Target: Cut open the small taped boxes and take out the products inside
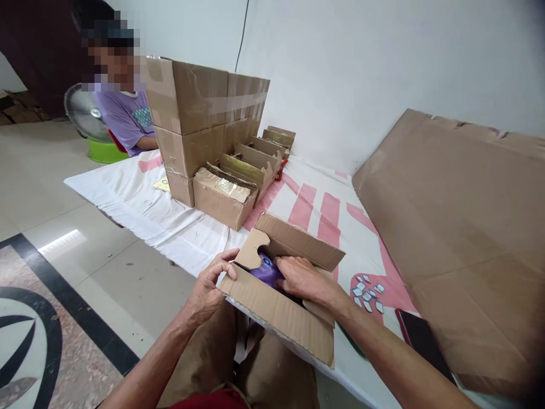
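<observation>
A small open cardboard box (pixel 279 312) rests at the near edge of the white cloth, over my lap. My left hand (pixel 210 284) grips its left front flap, thumb on top and fingers curled round the edge. Inside the box, my right hand (pixel 304 278) lies palm down, pressing on a purple packet (pixel 266 271) of which only a corner shows. Whether those fingers grip the packet is hidden by the hand itself.
A row of small cardboard boxes (pixel 238 182) stands before a tall stack of larger cartons (pixel 200 122). A flat cardboard sheet (pixel 460 227) leans at the right. Small white pieces (pixel 367 294) and a dark phone (pixel 421 341) lie nearby. Another person in a purple shirt (pixel 125 119) sits beside a fan (pixel 83 113).
</observation>
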`<state>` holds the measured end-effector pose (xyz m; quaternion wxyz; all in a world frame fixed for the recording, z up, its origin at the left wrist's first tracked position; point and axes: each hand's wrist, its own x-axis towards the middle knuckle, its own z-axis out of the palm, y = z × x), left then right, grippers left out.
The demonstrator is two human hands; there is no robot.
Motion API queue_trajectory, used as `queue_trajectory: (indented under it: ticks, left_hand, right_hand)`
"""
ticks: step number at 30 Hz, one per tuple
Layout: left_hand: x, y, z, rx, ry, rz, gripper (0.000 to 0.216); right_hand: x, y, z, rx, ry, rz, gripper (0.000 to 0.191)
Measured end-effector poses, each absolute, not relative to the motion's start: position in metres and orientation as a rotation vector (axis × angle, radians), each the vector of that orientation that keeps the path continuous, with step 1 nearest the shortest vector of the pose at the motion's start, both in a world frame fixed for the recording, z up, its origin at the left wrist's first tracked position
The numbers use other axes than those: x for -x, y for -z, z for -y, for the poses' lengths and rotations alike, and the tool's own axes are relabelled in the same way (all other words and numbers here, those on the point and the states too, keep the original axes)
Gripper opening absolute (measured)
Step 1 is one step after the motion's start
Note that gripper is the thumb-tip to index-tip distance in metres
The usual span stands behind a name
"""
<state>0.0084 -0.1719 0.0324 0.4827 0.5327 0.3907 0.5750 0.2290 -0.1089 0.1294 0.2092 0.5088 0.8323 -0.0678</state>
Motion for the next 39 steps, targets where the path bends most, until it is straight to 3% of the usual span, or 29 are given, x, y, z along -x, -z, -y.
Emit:
queue_trajectory:
  ticks: [12,19,22,26,32,36,39]
  left_hand:
    - [-0.017,-0.049,0.176,-1.288,-1.454,-1.062,0.009]
    - [-0.014,-0.047,0.173,-1.401,-1.413,-1.158,0.006]
    - [-0.002,-0.064,0.178,-1.445,-1.452,-1.299,0.027]
    - [0.008,-0.107,0.194,-1.396,-1.540,-1.285,0.053]
    - [-0.022,-0.155,0.202,-1.435,-1.320,-1.090,0.093]
    - [-0.029,-0.153,0.196,-1.323,-1.414,-0.908,0.092]
    - [-0.024,-0.142,0.194,-1.262,-1.521,-0.824,0.095]
  right_hand:
    - [-0.230,-0.133,0.131,-1.592,0.060,-2.477,0.032]
    - [-0.270,-0.158,0.158,-2.018,-0.089,-3.293,0.012]
    - [-0.286,-0.173,0.172,-2.068,-0.173,-3.463,0.007]
    - [-0.286,-0.193,0.188,-1.830,-0.622,-3.484,0.008]
    - [-0.248,-0.208,0.202,-1.386,-1.121,-3.380,0.013]
    - [-0.251,-0.212,0.209,-1.450,-0.859,-3.488,0.013]
    - [-0.268,-0.207,0.207,-1.820,-0.174,-3.523,0.068]
